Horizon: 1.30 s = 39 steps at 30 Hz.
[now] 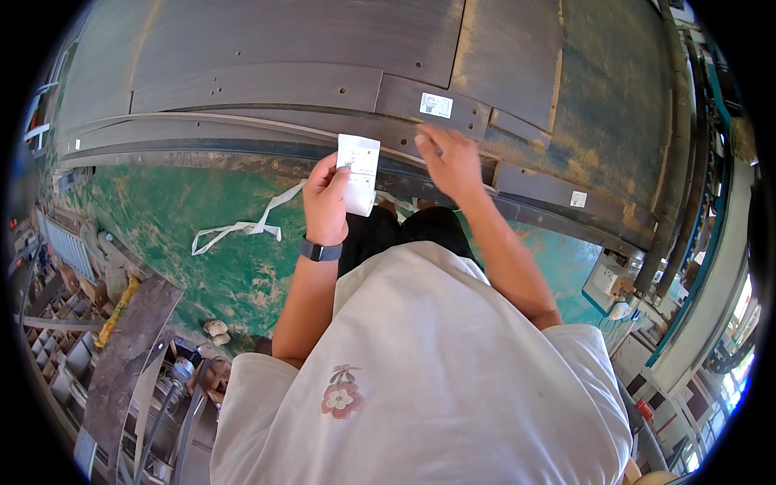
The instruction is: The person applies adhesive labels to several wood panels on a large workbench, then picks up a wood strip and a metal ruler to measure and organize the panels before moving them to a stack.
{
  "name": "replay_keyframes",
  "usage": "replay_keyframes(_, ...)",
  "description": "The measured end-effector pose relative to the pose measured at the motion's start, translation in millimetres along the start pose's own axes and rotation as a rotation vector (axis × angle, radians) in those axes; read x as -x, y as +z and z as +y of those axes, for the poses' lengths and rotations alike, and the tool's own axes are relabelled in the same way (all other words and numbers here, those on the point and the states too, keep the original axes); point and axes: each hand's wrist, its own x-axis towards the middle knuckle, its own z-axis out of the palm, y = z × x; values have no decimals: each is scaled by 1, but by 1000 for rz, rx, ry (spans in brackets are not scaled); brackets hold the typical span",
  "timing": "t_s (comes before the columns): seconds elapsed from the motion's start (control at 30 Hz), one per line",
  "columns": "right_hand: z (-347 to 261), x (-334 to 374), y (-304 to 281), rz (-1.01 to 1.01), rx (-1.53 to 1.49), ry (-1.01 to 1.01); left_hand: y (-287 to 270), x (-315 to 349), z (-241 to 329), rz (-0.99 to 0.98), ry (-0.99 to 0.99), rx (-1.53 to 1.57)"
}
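Observation:
My left hand (326,198), with a dark watch on its wrist, pinches a small stack or strip of white printed labels (360,166) between thumb and fingers. The labels stand in front of the near edge of a dark board. To the right, my right hand (453,162) hovers over the dark brown boards with its thumb and index finger a little apart, and I see nothing between them. Just beyond those fingertips a white label (436,105) is stuck on a narrow dark board (396,90). Farther right, another white label (578,199) sits on a board strip (533,184).
Large dusty dark panels (299,40) cover the work surface ahead. White strips of backing or strapping (242,228) lie on the green floor (162,202). At the lower left are wooden offcuts and crates (73,356). Pipes and a machine frame (687,162) rise at the right.

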Motion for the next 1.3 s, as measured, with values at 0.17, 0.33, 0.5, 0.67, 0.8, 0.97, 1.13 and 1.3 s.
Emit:
replay_keyframes(0.17, -71, -5, 7, -234, -600, 247, -1, -2, 2, -92, -136, 173)
replay_keyframes(0.33, -57, -16, 5, -33, -298, 54, -2, 5, -6, -63, -235, 106)
replay_keyframes(0.5, -26, 14, -25, -66, -12, -271, 31, -6, -15, -241, -209, -88)
replay_keyframes(0.67, 24, 46, -70, -19, -131, -130, 88, -9, -23, -547, -200, -394)
replay_keyframes(0.8, 94, 81, -135, 208, -240, 7, 162, 9, -41, -697, -186, -510)
replay_keyframes(0.97, 197, 162, -288, 500, -680, 480, 259, 19, -91, -630, -271, -418)
replay_keyframes(1.13, 364, 252, -450, 745, -767, 509, 367, 25, -151, -407, -268, -174)
replay_keyframes(1.3, 518, 291, -567, 1019, -632, 533, 482, 36, -222, -183, -168, -137)
